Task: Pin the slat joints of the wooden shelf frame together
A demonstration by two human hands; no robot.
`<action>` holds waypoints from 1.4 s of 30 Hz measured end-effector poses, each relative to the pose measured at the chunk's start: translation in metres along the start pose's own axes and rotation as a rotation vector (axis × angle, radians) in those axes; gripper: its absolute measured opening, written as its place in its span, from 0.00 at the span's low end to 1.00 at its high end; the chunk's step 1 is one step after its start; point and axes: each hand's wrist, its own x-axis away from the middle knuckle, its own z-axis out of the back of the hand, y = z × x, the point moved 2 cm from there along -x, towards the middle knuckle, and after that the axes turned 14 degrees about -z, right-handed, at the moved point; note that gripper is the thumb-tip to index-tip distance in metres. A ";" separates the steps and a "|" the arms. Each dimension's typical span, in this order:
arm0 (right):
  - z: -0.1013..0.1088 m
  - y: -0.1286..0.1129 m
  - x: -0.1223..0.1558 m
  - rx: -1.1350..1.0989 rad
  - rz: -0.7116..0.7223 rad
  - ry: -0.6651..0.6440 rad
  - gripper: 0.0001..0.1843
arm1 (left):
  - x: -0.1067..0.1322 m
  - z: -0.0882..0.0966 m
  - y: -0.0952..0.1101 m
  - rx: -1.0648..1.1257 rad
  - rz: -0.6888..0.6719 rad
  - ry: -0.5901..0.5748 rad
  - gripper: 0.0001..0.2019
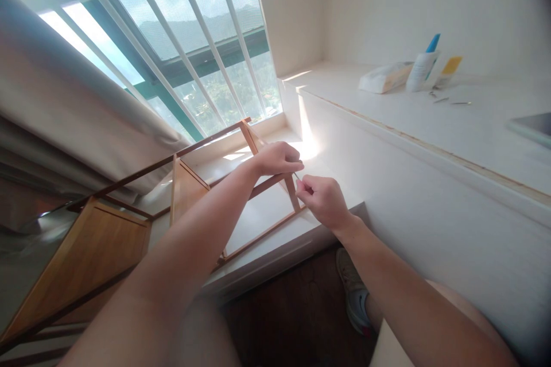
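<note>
Brown wooden slatless-looking frame with flat panels (185, 189) sits tilted on the white ledge (258, 223) by the barred window (202, 40). Person's left hand (278, 159) at the frame's right-end corner, fingers curled in; can't tell from here what they grip. Right hand (322, 198) just beside it, fingers closed on a thin, dark rod (297, 176) at that corner. White bottle with blue tip (422, 70) stands on the white surface (486, 143), right.
</note>
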 end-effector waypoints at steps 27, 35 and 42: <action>0.012 0.008 -0.008 0.090 0.021 -0.073 0.18 | 0.000 0.001 0.003 0.028 0.000 -0.003 0.14; 0.009 0.002 -0.005 0.099 0.034 -0.074 0.18 | 0.001 0.001 0.002 0.035 -0.008 0.009 0.15; 0.007 -0.001 -0.003 0.076 0.046 -0.083 0.17 | 0.001 0.001 0.002 0.037 -0.015 0.003 0.15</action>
